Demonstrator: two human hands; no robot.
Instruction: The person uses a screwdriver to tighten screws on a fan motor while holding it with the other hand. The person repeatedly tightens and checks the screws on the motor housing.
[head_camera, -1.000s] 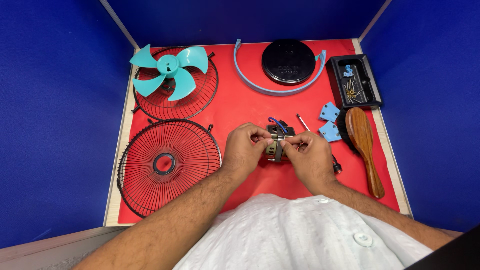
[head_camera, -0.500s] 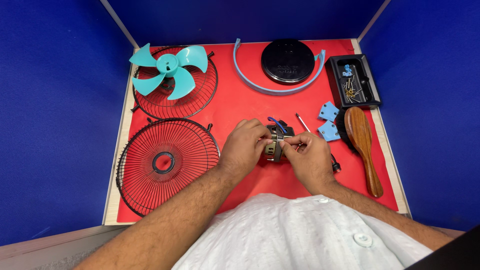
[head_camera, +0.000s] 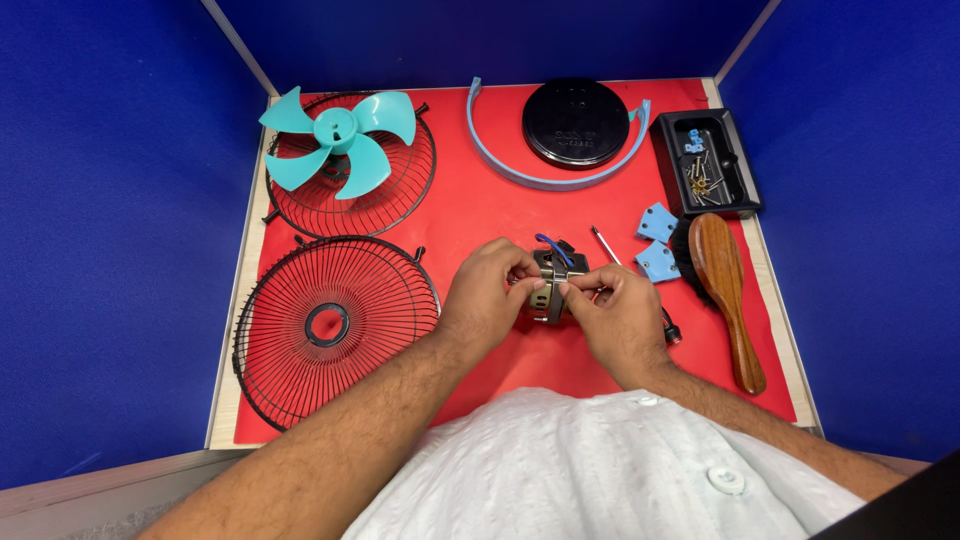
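— We see a flat red mat (head_camera: 500, 215) across the middle of the frame, walled by deep blue panels (head_camera: 110, 230). What is upper left?

— A teal plastic fan blade (head_camera: 338, 140) on a black wire grille (head_camera: 400, 190); a second black wire grille (head_camera: 330, 325) shows radial spokes. We note a brown wooden brush (head_camera: 725, 285) at right and a brass-coloured metal motor (head_camera: 552, 285) at centre.

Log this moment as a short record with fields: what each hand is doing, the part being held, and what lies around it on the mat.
left hand: grips the motor's left side
right hand: pinches the motor's right side
motor: small metal fan motor with a blue wire on top, held between both hands
surface: red mat
left of hands: two black wire grilles, teal fan blade on the far one
far side: black round disc, blue curved band
right: black tray of screws, wooden brush
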